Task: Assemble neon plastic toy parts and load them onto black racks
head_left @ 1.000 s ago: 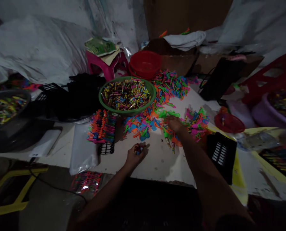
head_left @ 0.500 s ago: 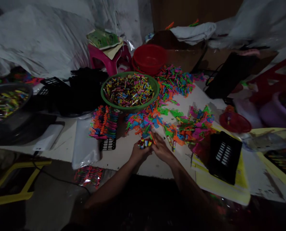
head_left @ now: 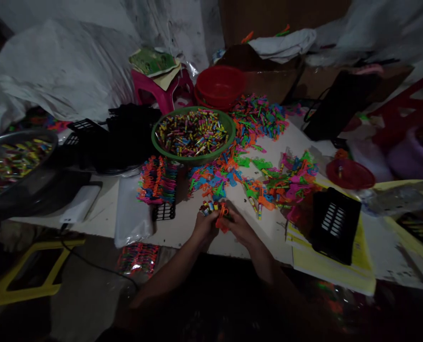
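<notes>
My left hand (head_left: 204,229) is closed around a small bunch of wrapped, crayon-like tubes (head_left: 207,207), their coloured ends poking up past the fingers. Right beside it, my right hand (head_left: 242,229) pinches an orange plastic toy piece (head_left: 223,218) with a ring-like loop, held upright between the two hands. The exact grip of the fingertips is dark and partly hidden. Just beyond the hands lies a loose heap of bright plastic toy pieces (head_left: 214,178). Two loose tubes (head_left: 259,209) rest to the right of my right hand.
Behind the heap stands a green basin (head_left: 157,142) of tubes, with red basins (head_left: 221,81) farther back. To the left are stacked toy pieces (head_left: 157,180), clear plastic bags (head_left: 133,213) and a metal bowl (head_left: 51,147). Black trays (head_left: 335,225) lie at the right on yellow sheets.
The orange piece has come up from near the heap and now stands upright between my hands. My right hand has drawn back toward me, and the view has shifted slightly.
</notes>
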The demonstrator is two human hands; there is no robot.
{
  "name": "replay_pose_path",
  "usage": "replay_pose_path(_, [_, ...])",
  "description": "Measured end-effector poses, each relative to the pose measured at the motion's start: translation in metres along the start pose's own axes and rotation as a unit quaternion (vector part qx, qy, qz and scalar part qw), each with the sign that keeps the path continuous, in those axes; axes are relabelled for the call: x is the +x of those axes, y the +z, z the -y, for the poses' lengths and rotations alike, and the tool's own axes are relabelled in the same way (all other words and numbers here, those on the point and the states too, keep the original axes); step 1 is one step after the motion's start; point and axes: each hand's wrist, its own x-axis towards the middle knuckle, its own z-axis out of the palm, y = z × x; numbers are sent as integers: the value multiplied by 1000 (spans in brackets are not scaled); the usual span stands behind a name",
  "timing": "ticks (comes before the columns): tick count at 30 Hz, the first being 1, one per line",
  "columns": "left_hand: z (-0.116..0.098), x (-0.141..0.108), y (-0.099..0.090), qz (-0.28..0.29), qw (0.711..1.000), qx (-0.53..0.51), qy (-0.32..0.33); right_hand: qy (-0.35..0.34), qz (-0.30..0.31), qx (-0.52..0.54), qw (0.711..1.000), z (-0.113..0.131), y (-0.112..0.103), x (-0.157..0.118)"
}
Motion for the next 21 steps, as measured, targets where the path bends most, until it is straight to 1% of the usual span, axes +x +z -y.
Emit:
replay_pose_path(2, [2,0,-2,-42,999,16,21,-7,-22,-80,997,0,-4,0])
replay_pose_path(3, [3,0,-3,-62,997,40,29,-14,-43,-107,993,3,-6,-1])
replay_pose_path(5, [1,-1,-7,-80,990,108,42,-55,-118,-135,982,11,-8,-2])
replay_pose_path(7, [-2,-3,-10,-64,982,167,54,-125,-205,-150,959,21,-4,-3])
replay_pose_path(9, [-5,-7,-10,-28,979,193,56,-187,-260,-167,933,29,3,-2])
replay_pose_path(11, [-7,-10,-9,6,979,198,38,-220,-280,-179,917,33,11,0])
replay_pose_path(14, [-10,-15,-7,41,982,186,3,-240,-290,-190,907,33,17,1])
replay_pose_path(18, [-15,-18,-6,69,982,174,-32,-230,-295,-171,911,30,15,1])
replay_pose_path(21, [-16,-17,-6,81,978,185,-49,-243,-302,-144,911,29,14,0])
